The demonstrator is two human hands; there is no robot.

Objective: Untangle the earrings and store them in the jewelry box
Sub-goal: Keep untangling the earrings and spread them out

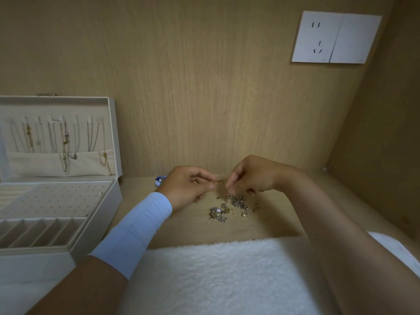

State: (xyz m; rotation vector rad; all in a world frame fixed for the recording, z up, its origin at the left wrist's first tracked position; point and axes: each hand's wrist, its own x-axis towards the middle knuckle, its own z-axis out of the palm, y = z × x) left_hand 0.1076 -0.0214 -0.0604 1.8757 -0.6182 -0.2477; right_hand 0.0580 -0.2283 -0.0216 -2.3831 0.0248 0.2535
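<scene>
Head view: left hand [189, 186] and right hand [252, 176] just above the counter [279, 214], each pinching one end of a small gold earring [217, 181]. Tangled earring pile [231, 206] lies on the counter, just nearer than the hands. Jewelry box [100, 201] stands open at left, well apart.

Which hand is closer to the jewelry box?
Left. The left hand sits right of the box; the right hand is farther right, above the earring pile.

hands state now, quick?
Left hand: pinches a small gold earring.
Right hand: fingers curled beside that earring; grip cannot be told.
</scene>
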